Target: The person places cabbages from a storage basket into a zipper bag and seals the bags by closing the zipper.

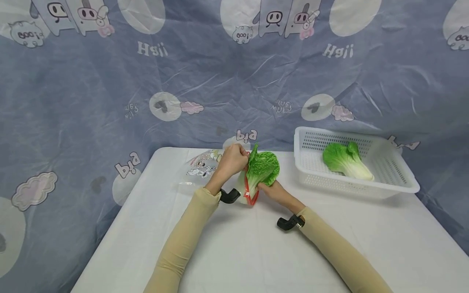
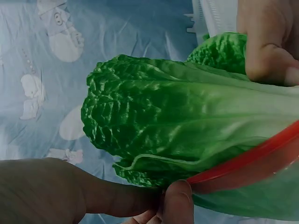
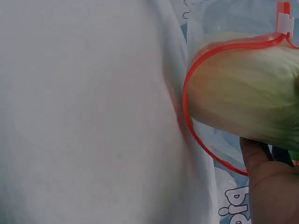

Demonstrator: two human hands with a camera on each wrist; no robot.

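Note:
A napa cabbage (image 1: 261, 167), green and crinkled at the leaf end and pale at the stem, is held at the mouth of a clear zip bag (image 3: 203, 44). My right hand (image 1: 274, 192) grips the cabbage near its stem. My left hand (image 1: 233, 158) pinches the bag's red zip edge (image 2: 247, 156), close beside the leaves. In the right wrist view the red edge loops round the pale stem end, and a white slider (image 3: 285, 23) sits on it. Green shows through the film below the red strip in the left wrist view.
At the right of the white table (image 1: 234, 252) stands a white perforated basket (image 1: 395, 187) with another napa cabbage (image 1: 348, 162) lying in it. A clear printed plastic bag (image 1: 201, 169) lies left of my left hand. Behind the table hangs a blue-grey patterned cloth (image 1: 220, 81).

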